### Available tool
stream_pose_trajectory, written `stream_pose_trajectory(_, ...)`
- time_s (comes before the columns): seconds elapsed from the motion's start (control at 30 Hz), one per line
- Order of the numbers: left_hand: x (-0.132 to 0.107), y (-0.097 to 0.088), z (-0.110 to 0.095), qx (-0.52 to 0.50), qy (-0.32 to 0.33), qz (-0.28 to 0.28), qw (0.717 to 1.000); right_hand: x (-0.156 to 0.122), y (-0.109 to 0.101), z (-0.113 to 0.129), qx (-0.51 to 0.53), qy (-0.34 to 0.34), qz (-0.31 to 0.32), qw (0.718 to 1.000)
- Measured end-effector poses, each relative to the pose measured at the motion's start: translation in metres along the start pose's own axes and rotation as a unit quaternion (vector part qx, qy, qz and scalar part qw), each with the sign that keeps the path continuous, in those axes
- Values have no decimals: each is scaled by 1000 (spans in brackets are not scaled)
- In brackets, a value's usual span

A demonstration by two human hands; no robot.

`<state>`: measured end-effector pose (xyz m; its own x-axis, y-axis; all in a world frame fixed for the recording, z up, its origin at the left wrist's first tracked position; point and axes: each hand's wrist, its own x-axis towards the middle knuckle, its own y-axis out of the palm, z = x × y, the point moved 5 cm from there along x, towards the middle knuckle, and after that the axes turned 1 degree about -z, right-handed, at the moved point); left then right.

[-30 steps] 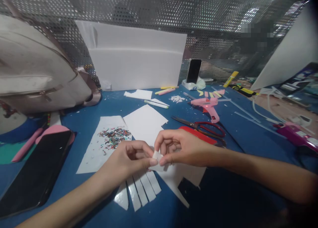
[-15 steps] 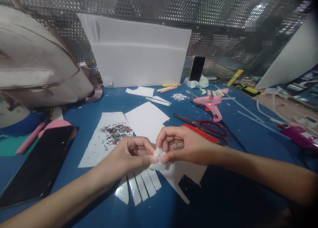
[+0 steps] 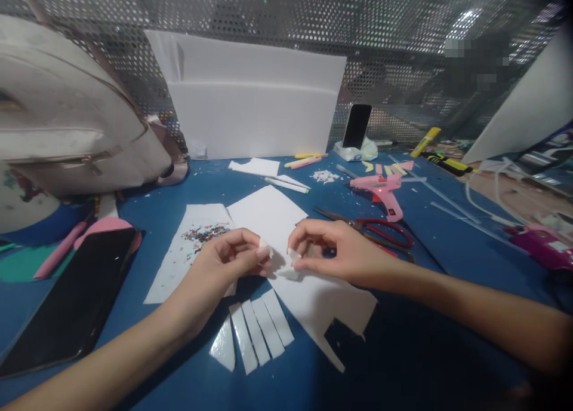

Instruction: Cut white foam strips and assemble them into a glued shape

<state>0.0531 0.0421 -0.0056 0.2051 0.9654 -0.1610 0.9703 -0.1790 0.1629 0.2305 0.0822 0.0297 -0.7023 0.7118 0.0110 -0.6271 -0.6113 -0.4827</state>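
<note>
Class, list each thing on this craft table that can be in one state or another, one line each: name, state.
Left hand: fingers pinched on white scrap.
Right hand: fingers pinched on second white scrap.
Glue gun: lying down, red light lit.
Scissors: lying flat, untouched.
Near phone: flat, screen dark.
Far phone: propped upright, screen dark.
Paper strips: cut, lying side by side.

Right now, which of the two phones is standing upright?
The far phone, propped on a white stand at the back of the table. The near phone lies flat, screen up, on the left.
</note>
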Motion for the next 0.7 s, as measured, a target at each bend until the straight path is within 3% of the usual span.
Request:
stream_pose_trajectory(0.2, -1, 0, -4, 61, 38, -11, 997, 0, 5, 5, -163, -122, 33, 978)
stream_pose_trajectory(0.4, -2, 4, -12, 188, 112, -9, 976, -5, 7, 10, -238, -147, 145, 949)
stream_pose_trajectory(0.5, -9, 11, -19, 265, 180, -6, 947, -8, 5, 17, -224, -121, 126, 959)
stream_pose_trajectory(0.6, -18, 21, -25, 329, 248, 9, 911, -9, 11, 16, -128, -44, 99, 986)
stream_pose_trajectory(0.7, -24, 27, -26, 379, 294, 20, 877, -9, 20, 14, -49, -6, 103, 994)
